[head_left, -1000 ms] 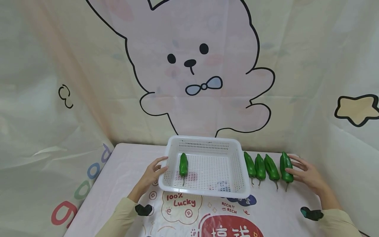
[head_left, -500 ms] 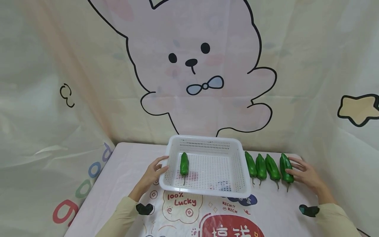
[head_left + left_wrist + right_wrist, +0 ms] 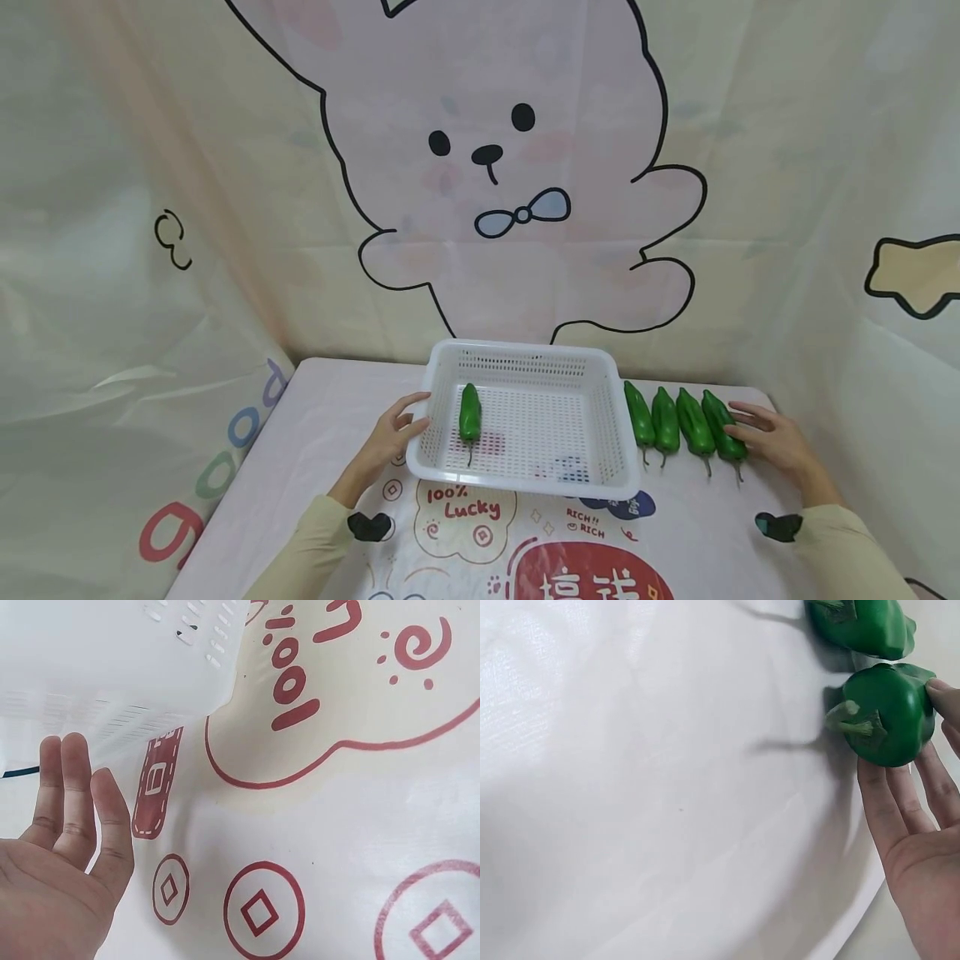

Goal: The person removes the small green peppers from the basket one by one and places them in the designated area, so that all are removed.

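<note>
A white perforated plastic basket (image 3: 525, 485) stands on the table with one green chili pepper (image 3: 469, 412) lying inside at its left. My left hand (image 3: 390, 433) is at the basket's left side; in the left wrist view its fingers (image 3: 75, 802) are straight, close against the basket wall. Right of the basket, several green peppers lie in a row, stems toward me. My right hand (image 3: 776, 442) holds the rightmost green pepper (image 3: 722, 427), thumb on it and fingers along its side, as the right wrist view also shows. That pepper lies close beside its neighbour (image 3: 695, 423).
A pale printed cloth (image 3: 585, 558) with red lettering covers the table. A cartoon curtain (image 3: 585, 275) hangs behind the far edge, with more sheeting on both sides. The row of peppers stands between the basket and my right hand.
My right hand has moved the rightmost pepper left, closing the gap to its neighbour; its tip now tilts leftward. The left hand stays by the basket. The head view has shifted slightly.
</note>
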A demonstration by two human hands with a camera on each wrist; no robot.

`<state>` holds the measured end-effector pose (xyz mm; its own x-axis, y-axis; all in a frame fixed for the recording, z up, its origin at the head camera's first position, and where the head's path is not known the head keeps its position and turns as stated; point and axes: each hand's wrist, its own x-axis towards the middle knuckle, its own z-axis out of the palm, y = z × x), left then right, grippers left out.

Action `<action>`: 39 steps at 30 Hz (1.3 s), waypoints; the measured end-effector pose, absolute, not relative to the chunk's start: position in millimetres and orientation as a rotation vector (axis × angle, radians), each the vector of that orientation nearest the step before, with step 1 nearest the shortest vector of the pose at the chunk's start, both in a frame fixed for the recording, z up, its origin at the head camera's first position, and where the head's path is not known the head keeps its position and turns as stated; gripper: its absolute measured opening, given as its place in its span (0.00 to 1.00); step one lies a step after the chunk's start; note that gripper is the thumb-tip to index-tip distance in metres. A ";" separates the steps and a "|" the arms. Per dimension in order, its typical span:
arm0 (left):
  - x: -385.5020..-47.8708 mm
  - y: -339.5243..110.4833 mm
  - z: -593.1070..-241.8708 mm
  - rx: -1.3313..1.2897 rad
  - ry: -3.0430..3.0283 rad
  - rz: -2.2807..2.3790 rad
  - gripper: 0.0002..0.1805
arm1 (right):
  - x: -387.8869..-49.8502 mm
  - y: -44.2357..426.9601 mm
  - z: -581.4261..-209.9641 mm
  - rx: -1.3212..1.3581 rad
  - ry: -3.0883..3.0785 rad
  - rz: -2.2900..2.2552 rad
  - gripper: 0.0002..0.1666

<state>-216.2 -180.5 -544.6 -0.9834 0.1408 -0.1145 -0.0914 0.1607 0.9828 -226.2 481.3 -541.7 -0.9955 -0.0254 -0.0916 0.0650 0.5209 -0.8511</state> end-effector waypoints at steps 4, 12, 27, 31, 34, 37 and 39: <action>-217.6 -180.1 -547.0 0.041 2.257 1.929 0.30 | -227.1 480.7 -544.3 0.060 2.740 -1.354 0.41; -217.3 -181.7 -545.5 0.054 2.242 1.933 0.30 | -229.1 477.8 -549.0 0.091 2.811 -1.272 0.41; -217.7 -179.9 -545.9 0.047 2.233 1.948 0.30 | -223.9 474.4 -545.1 0.099 2.808 -1.332 0.40; -216.6 -181.5 -545.3 0.063 2.228 1.941 0.31 | -222.9 477.1 -542.8 0.046 2.806 -1.479 0.35; -216.0 -182.3 -544.7 0.086 2.239 1.929 0.32 | -222.3 477.1 -539.4 0.032 2.820 -1.524 0.31; -215.2 -182.6 -543.4 0.091 2.249 1.923 0.32 | -221.1 472.2 -533.1 0.037 2.864 -1.543 0.26; -215.2 -182.9 -542.9 0.088 2.252 1.923 0.31 | -220.9 466.1 -528.8 0.024 2.883 -1.597 0.22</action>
